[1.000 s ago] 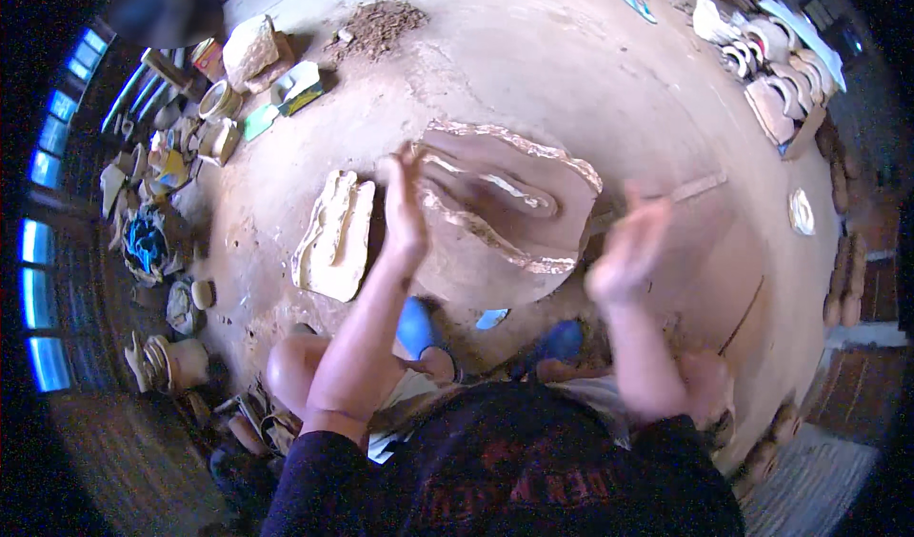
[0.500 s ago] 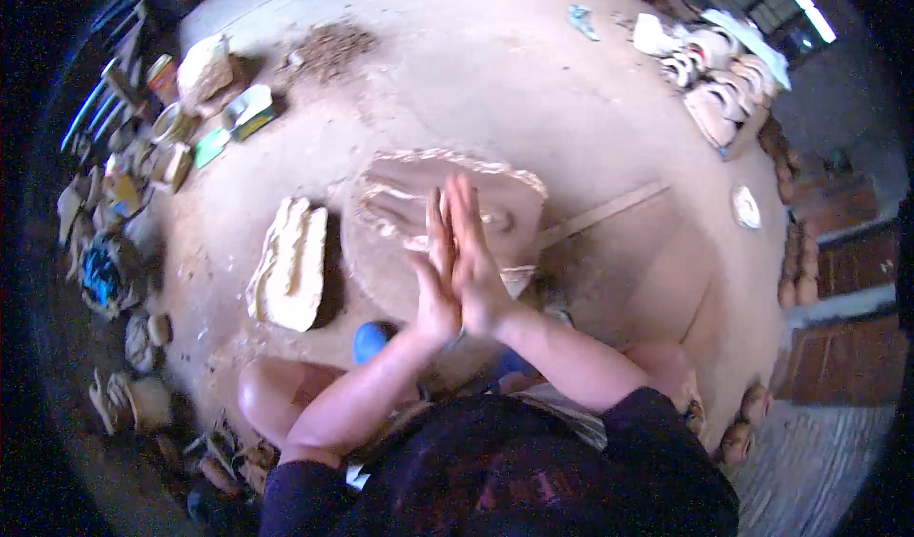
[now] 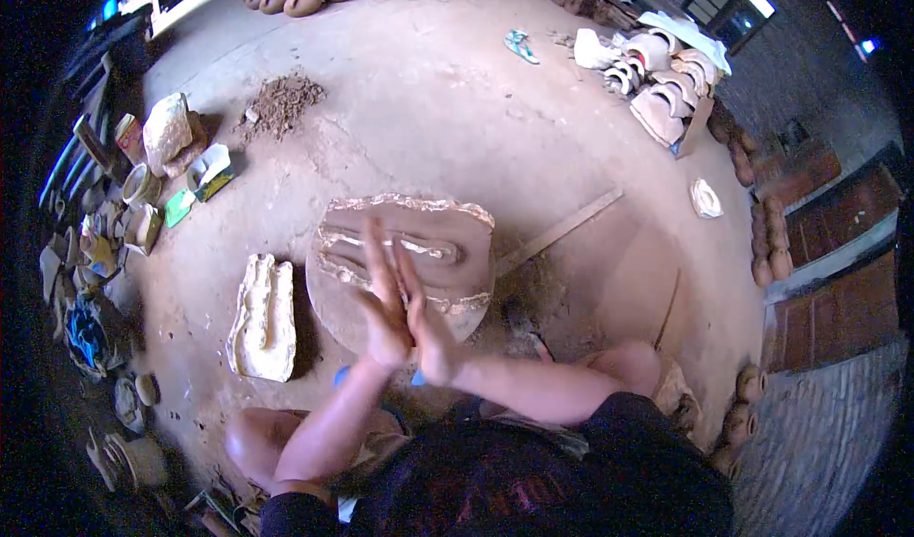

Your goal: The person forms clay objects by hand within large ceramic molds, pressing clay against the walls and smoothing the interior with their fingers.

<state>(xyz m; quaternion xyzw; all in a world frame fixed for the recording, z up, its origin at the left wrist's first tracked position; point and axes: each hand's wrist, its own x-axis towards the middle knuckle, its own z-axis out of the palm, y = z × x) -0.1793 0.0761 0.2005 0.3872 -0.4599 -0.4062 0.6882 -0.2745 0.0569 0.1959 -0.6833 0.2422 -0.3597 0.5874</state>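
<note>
My left hand [image 3: 383, 310] and my right hand [image 3: 427, 330] are pressed palm to palm, fingers stretched out and pointing away from me. Anything that lies between the palms is hidden. Below them on the floor is a round slab [image 3: 333, 316] bearing a mould [image 3: 459, 215] lined with smooth brown clay, its ragged pale rim showing. A long cream-coloured shape runs along the hollow of the clay, partly covered by my fingers. To the left lies a separate cream mould half [image 3: 278, 332], elongated, with a grooved inside.
A wooden strip [image 3: 562, 229] slants away right of the slab. Farther off are a heap of clay crumbs [image 3: 283, 104], teal sandals [image 3: 521, 46] and stacked curved pale pieces [image 3: 662, 99]. Round clay pots [image 3: 303, 0] stand at the back. Tubs and clutter [image 3: 143, 183] line the left.
My view has shifted, so more of the far floor and the pots show. My hands stay together but have slid against each other, the fingers now slightly offset.
</note>
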